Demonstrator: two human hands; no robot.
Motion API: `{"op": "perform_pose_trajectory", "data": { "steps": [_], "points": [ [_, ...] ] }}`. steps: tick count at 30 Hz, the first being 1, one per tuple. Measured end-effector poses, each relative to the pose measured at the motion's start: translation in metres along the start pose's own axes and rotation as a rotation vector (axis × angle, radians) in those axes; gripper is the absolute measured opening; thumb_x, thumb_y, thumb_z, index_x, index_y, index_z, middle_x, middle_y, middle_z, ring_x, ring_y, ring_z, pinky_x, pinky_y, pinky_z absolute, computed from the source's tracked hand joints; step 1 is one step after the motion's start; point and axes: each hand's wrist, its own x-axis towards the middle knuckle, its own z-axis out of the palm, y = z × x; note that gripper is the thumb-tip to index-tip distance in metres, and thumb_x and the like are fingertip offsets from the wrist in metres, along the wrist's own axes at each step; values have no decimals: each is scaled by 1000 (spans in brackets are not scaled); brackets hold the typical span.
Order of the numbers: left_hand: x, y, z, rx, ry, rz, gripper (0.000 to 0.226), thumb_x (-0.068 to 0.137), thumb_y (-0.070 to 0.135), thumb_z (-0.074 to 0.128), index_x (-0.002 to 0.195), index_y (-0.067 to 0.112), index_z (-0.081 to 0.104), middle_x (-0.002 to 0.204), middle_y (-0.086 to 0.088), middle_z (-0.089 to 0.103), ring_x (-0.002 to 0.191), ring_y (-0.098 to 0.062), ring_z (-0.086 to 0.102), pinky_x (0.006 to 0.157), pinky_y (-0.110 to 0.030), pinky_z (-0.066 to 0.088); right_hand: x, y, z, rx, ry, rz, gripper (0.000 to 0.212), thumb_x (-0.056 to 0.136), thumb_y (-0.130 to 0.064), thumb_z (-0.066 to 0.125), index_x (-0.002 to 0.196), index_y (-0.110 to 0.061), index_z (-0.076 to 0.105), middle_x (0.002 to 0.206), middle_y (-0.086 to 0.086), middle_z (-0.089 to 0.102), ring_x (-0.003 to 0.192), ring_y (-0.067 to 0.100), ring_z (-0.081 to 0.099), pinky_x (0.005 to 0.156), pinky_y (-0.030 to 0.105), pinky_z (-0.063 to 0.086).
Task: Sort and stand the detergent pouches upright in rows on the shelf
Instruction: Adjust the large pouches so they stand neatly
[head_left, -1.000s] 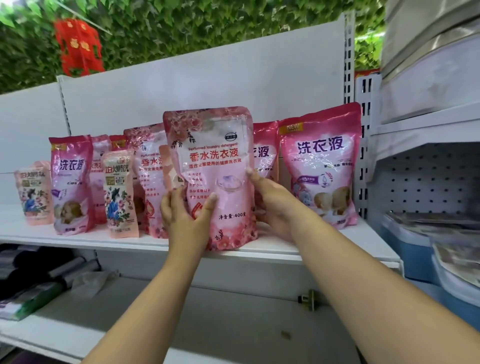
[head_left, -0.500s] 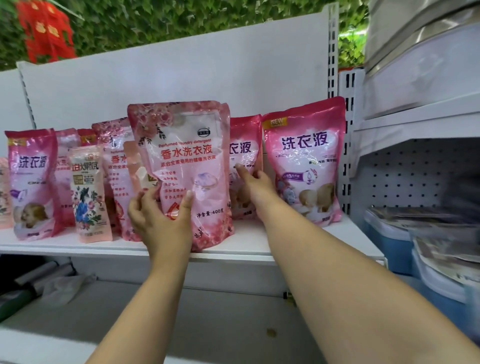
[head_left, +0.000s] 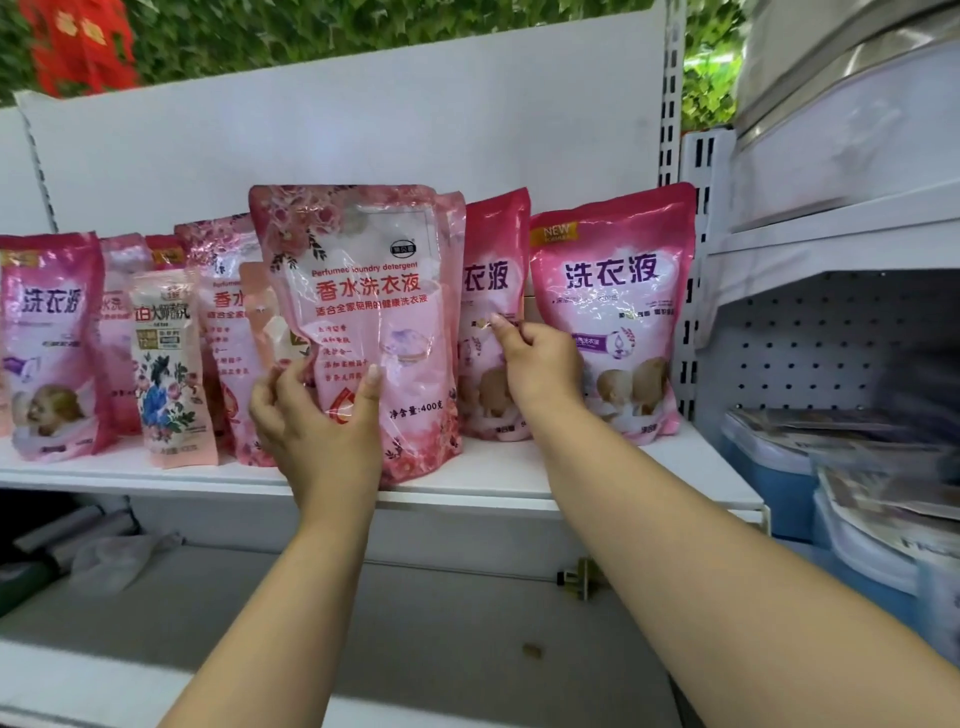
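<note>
A pale pink floral pouch (head_left: 363, 291) stands at the front of the white shelf (head_left: 498, 470), and my left hand (head_left: 317, 415) grips its lower left part. Behind it to the right stands a deep pink pouch (head_left: 491, 260); my right hand (head_left: 540, 358) holds its front with curled fingers. Another deep pink pouch (head_left: 613, 312) marked NEW stands upright at the shelf's right end. To the left stand a second floral pouch (head_left: 223, 312), a small flowered pouch (head_left: 169, 374) and a deep pink pouch (head_left: 47, 343).
A slotted upright (head_left: 672, 156) closes the shelf on the right. Beyond it stand blue and white tubs (head_left: 769, 473) under a perforated panel. A lower shelf (head_left: 363, 623) holds a crumpled plastic bag (head_left: 111, 561) and dark rolls at the left.
My right hand left the floral pouch and moved right onto the deep pink pouch behind it. My left hand keeps holding the floral pouch. The view shifted right.
</note>
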Motion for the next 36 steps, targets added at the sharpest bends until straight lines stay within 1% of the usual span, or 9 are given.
{"op": "perform_pose_trajectory", "data": {
  "steps": [5, 8, 14, 24, 27, 29, 31, 34, 36],
  "points": [
    [-1, 0, 0, -2, 1, -2, 61, 82, 41, 63, 132, 14, 41, 147, -7, 21, 133, -26, 25, 105, -38, 26, -17, -3, -25, -8, -28, -81, 48, 90, -34, 55, 49, -16, 39, 48, -3, 37, 46, 12, 34, 49, 24, 31],
    [-2, 0, -1, 1, 3, 14, 60, 82, 41, 64, 130, 14, 42, 147, -8, 22, 133, -26, 25, 105, -37, 26, -24, -6, -49, 18, -3, -58, 46, 91, -34, 52, 51, -17, 38, 48, -4, 35, 44, 9, 32, 40, 15, 27],
    [-3, 2, -4, 0, -26, 0, 61, 83, 41, 63, 132, 15, 40, 148, -8, 19, 134, -26, 24, 105, -36, 26, -33, 5, -80, 228, 111, -34, 30, 95, -32, 46, 71, -15, 50, 72, 11, 49, 68, 20, 47, 69, 33, 40],
    [-5, 3, -7, -4, -30, -1, 61, 83, 41, 63, 134, 15, 40, 149, -8, 20, 134, -26, 25, 107, -39, 26, -32, 12, -107, 240, 254, -42, 26, 98, -28, 39, 76, -22, 51, 72, -2, 57, 69, 16, 55, 68, 31, 45],
    [-5, 3, -6, -4, -30, 11, 61, 83, 39, 63, 135, 14, 40, 149, -8, 21, 135, -25, 24, 107, -36, 25, -36, 11, -112, 289, 163, 14, 21, 97, -34, 39, 93, -21, 56, 91, -2, 64, 88, 17, 61, 83, 34, 48],
    [-6, 4, -5, -6, -30, 14, 62, 83, 39, 63, 135, 15, 40, 149, -7, 21, 135, -24, 23, 107, -36, 24, -40, 13, -112, 231, -15, 98, 24, 91, -38, 49, 109, -22, 54, 106, -1, 61, 98, 16, 59, 90, 33, 46],
    [-6, 4, -5, -7, -27, 16, 61, 83, 39, 63, 135, 14, 40, 149, -7, 21, 136, -24, 23, 107, -35, 24, -42, 15, -112, 164, -144, 124, 35, 77, -39, 66, 107, -27, 52, 105, -4, 64, 95, 14, 62, 88, 33, 48],
    [-6, 3, -6, -8, -24, 22, 61, 83, 39, 63, 135, 14, 40, 149, -7, 22, 135, -24, 25, 106, -33, 24, -44, 11, -110, 107, -142, 97, 67, 57, -50, 72, 115, -22, 53, 108, -3, 66, 101, 18, 62, 95, 41, 47],
    [-6, 4, -5, -10, -26, 28, 61, 84, 40, 62, 135, 15, 40, 148, -6, 22, 135, -22, 26, 102, -27, 23, -43, 10, -108, 117, -143, 81, 56, 63, -46, 70, 111, -21, 54, 104, -2, 66, 97, 17, 64, 94, 43, 49]
  ]
}}
